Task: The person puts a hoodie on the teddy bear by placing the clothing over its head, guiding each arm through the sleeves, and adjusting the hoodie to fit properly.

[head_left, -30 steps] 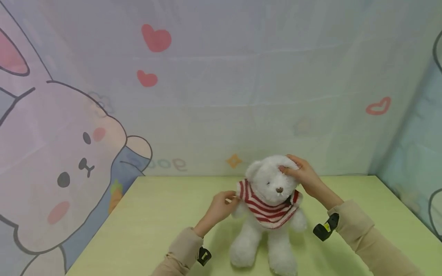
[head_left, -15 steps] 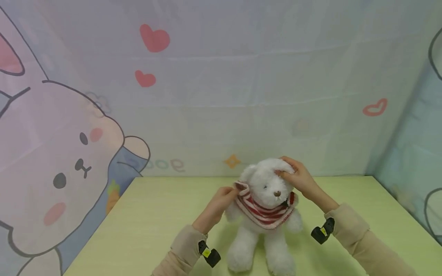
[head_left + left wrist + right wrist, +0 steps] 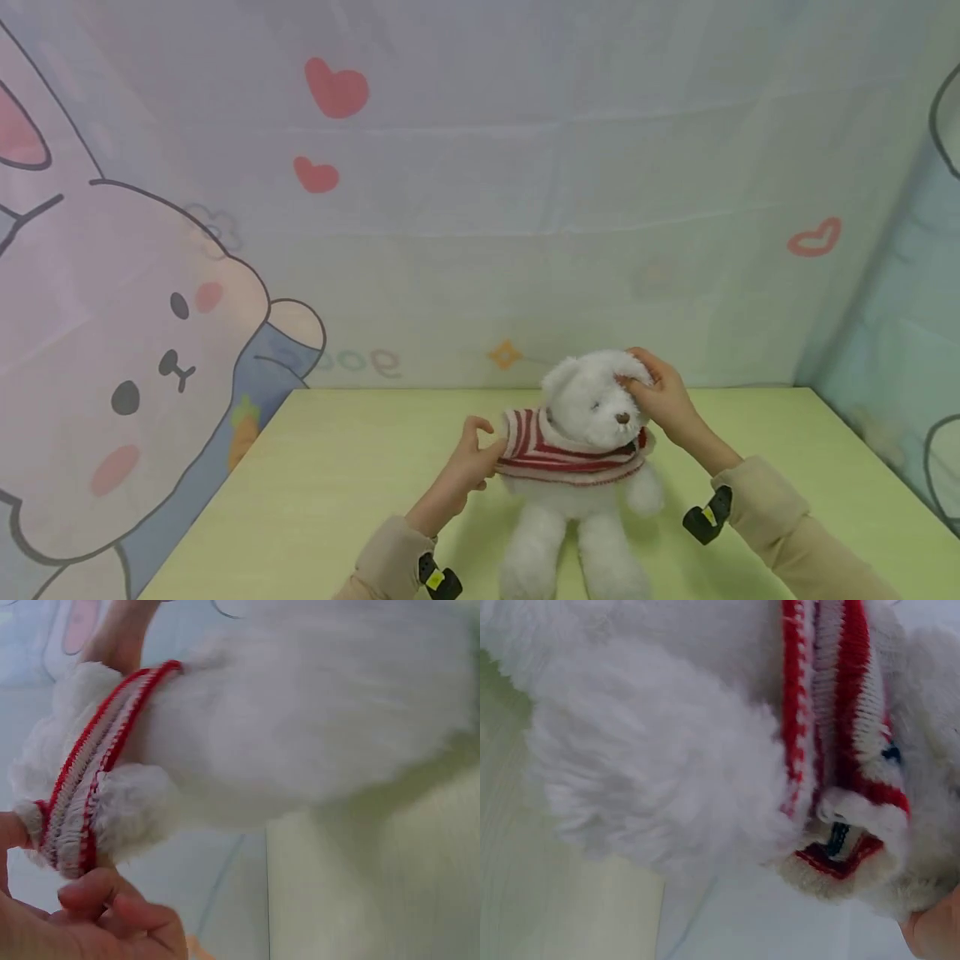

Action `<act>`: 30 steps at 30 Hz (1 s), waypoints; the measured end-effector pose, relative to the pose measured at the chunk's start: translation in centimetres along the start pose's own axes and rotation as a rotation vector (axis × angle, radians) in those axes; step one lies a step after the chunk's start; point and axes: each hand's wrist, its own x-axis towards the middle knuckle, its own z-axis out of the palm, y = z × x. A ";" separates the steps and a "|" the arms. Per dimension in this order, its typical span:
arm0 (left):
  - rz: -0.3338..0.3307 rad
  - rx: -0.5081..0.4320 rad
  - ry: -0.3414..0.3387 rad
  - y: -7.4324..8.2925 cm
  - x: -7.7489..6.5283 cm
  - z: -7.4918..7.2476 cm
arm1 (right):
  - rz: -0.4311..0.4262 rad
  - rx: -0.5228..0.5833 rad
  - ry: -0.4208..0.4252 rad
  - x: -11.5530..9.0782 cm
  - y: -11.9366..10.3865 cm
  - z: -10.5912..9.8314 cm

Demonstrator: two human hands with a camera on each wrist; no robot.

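Note:
A white plush teddy bear (image 3: 588, 387) stands on the table, facing me, its legs toward the front edge. It wears a red-and-white striped knit sweater (image 3: 566, 458). My left hand (image 3: 459, 477) pinches the sweater's sleeve at the bear's left side as I see it, drawing it outward. In the left wrist view, thumb and fingertips (image 3: 94, 889) meet the knit at its edge, beside the furry paw (image 3: 139, 806). My right hand (image 3: 670, 406) grips the side of the bear's head, over one ear. The right wrist view shows the other sleeve (image 3: 847, 851) bunched above the white arm (image 3: 660, 757).
The pale green table (image 3: 360, 467) extends to both sides of the bear. Behind it hangs a cloth backdrop (image 3: 570, 192) printed with hearts and a large cartoon rabbit (image 3: 150, 367). Black wrist cameras (image 3: 707, 515) sit on both beige sleeves.
My left hand has first lifted and folded the sleeve edge, then moved down and left, stretching the sweater straighter across the chest. The bear's head has shifted slightly right under my right hand.

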 end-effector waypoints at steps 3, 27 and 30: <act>0.066 -0.012 -0.037 -0.6 -0.4 -0.1 | 0.028 0.004 0.099 0.1 0.4 0.1; 0.299 0.692 0.363 -2.9 -1.2 0.9 | -0.056 -0.130 0.124 -1.4 -1.1 1.4; 0.299 0.954 0.367 -2.6 -1.3 0.7 | -0.063 -0.132 0.124 -1.7 -1.3 1.6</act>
